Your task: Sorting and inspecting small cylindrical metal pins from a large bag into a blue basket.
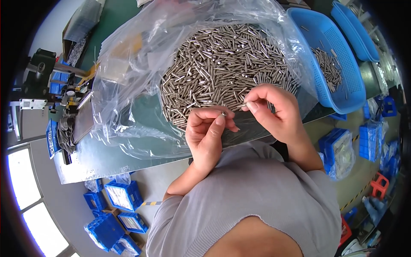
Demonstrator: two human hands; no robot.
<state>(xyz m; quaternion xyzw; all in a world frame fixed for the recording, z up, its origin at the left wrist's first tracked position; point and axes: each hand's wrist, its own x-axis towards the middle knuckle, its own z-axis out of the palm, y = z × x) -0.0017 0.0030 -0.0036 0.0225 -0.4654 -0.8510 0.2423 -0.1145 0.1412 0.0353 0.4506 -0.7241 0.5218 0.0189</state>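
Green tabletop (128, 115) under your arms carries the work; you pinch one small steel pin (223, 114) in your left hand (207, 132), fingertips clenched on it, just beside your right hand (274, 111), whose grip nips another pin (242, 106) at the heap's near edge; most pins still lie heaped (222, 64) in the clear plastic bag (128, 64), only a few in the blue basket (338, 85) to the right; much is left, I judge.

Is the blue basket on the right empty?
No, the blue basket holds a small heap of metal pins on its perforated floor.
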